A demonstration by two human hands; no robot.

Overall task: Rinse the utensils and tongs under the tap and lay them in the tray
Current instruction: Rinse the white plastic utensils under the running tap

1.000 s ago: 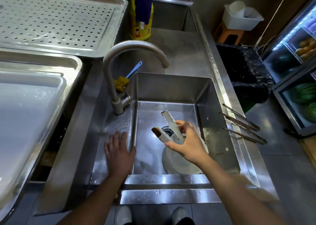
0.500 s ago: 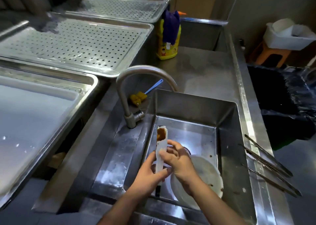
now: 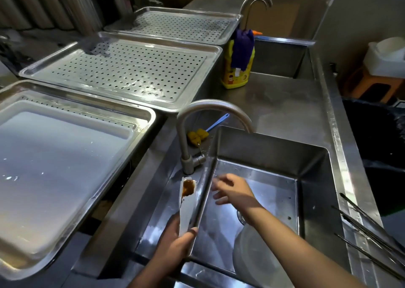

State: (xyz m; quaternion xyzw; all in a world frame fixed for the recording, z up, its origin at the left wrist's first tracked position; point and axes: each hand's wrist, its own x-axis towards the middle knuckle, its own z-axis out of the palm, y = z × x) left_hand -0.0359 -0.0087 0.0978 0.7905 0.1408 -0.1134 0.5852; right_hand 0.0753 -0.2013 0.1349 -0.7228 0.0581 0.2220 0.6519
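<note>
- A wide steel tray [image 3: 144, 112] is sitting at the far left, and a white board [image 3: 54, 167] is lying flat inside it.
- Behind it, a perforated tray [image 3: 122, 73] is resting on the counter, with a second perforated one [image 3: 182, 24] lying farther back.
- The left hand [image 3: 175, 248] is gripping the white tongs [image 3: 186, 202] by their lower end, with fingers and thumb curled round them.
- The tongs are pointing up and away over the left rim of the sink [image 3: 274, 151], just below the base of the tap [image 3: 210, 110]. A brown smear is showing on their tip.
- No water is visibly running from the spout.
- A yellow sponge brush [image 3: 197, 136] with a blue handle is lying on the counter behind the tap.
- A yellow detergent bottle [image 3: 237, 75] is standing farther back, with a purple cloth draping over it.
- The right hand [image 3: 234, 191] is hovering above the basin, blurred, with its fingers spread loosely and holding nothing.
- A white dish [image 3: 252, 254] is sitting in the bottom of the sink, partly hidden under the right forearm.
- Several long steel utensils [image 3: 370, 235] are lying on the sink's right ledge, well apart from both hands.
- A bin lined with a black bag [image 3: 377, 138] is standing beyond the counter's right edge.
</note>
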